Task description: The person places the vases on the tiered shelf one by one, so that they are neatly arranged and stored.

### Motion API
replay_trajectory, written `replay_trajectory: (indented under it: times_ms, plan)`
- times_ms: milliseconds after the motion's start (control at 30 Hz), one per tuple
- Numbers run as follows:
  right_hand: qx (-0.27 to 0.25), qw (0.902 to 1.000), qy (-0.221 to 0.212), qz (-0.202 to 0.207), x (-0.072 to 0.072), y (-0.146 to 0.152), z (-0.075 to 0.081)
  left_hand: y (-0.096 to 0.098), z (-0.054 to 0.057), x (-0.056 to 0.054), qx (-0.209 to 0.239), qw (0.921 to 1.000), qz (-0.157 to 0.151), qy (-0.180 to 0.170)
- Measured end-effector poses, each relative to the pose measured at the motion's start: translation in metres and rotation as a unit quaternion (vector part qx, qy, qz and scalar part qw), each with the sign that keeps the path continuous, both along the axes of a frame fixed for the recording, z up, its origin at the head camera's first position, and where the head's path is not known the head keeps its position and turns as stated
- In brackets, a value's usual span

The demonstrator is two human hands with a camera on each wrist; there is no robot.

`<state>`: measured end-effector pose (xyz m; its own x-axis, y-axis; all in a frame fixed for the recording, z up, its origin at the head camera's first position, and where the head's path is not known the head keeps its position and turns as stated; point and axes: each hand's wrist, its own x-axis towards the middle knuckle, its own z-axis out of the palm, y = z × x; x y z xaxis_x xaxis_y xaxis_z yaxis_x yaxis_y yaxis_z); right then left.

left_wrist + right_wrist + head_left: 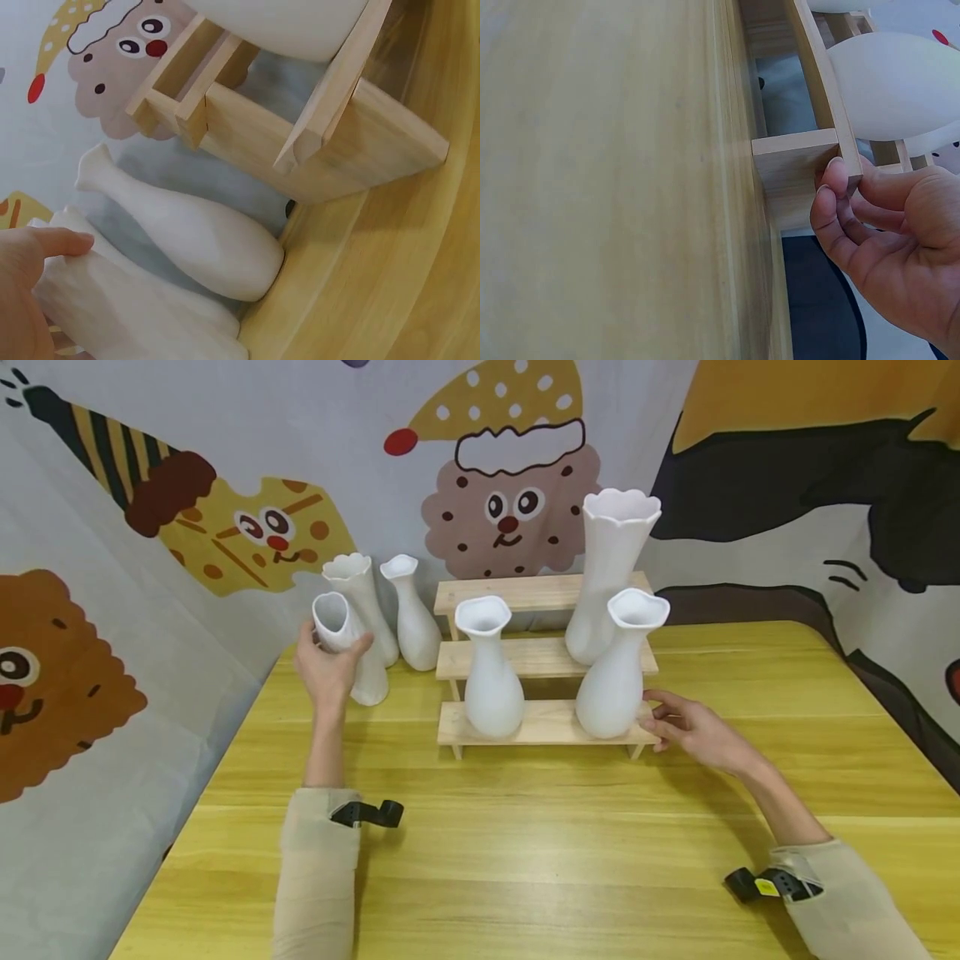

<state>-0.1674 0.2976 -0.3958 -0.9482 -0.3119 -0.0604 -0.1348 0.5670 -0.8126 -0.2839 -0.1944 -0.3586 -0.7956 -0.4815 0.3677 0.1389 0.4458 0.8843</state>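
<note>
Left hand grasps near vase; scalloped vase, narrow-necked vase behind. Right hand pinches wooden stand beside bulbous vase.

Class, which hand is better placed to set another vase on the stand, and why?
Probably the left hand: it grips a white vase left of the wooden stand, whose right end the right hand pinches.

1. No word, number or brand can be read in any of the three views.
2. In the head view, a small yellow label sits on the black camera at the right sleeve; any print on it is too small to read.
3. Short black strokes on the backdrop cloth form no readable letter.
</note>
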Motion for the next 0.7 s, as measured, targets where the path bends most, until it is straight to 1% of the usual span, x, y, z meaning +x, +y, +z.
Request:
replay_trajectory:
  times_ms: [133, 233, 433, 700]
  plan:
    - [0.0, 1.0, -0.002, -0.001, 0.001, 0.001, 0.0, 0.006, 0.003, 0.005, 0.013, 0.9998, 0.015, 0.008]
    - [-0.001, 1.0, -0.003, -0.001, 0.0, 0.001, 0.0, 0.011, 0.008, 0.008, 0.018, 0.9994, 0.02, 0.02]
    - [-0.001, 1.0, -0.002, -0.001, -0.001, 0.001, -0.001, 0.019, 0.028, 0.02, 0.035, 0.9977, 0.016, 0.055]
    - [-0.002, 1.0, 0.0, -0.001, 0.0, 0.001, -0.002, 0.029, 0.05, 0.036, 0.04, 0.9914, -0.002, 0.124]
